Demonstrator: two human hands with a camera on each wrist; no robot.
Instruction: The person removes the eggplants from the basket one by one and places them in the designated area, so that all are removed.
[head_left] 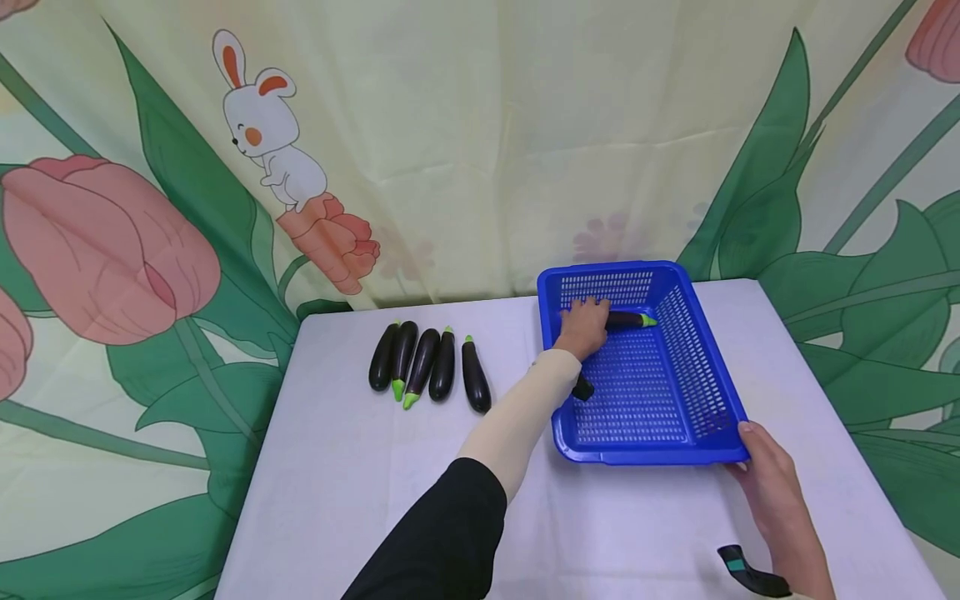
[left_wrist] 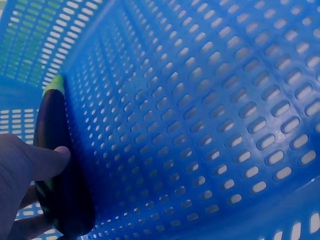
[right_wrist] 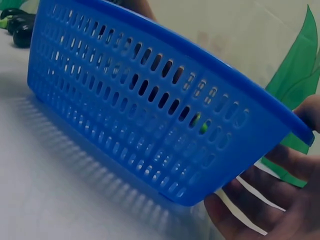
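Observation:
Inside a blue plastic basket [head_left: 637, 442], my left hand [head_left: 583, 327] holds a dark eggplant [head_left: 624, 320] with a green stem end. The left wrist view shows the thumb across the eggplant [left_wrist: 52, 125] and fingers on its other side; it lies along the basket wall on the slotted floor. My right hand [head_left: 776, 475] grips the near right corner of the basket, thumb at the rim and fingers [right_wrist: 255, 197] spread below against the outside. Through the slots in the right wrist view, a bit of green stem shows.
Several eggplants [head_left: 422, 364] lie side by side on the white table [head_left: 337, 500], left of the basket; one eggplant [head_left: 476, 375] sits slightly apart. Behind the table hangs a printed curtain [head_left: 450, 167]. A black wrist strap [head_left: 750, 573] is at the right wrist.

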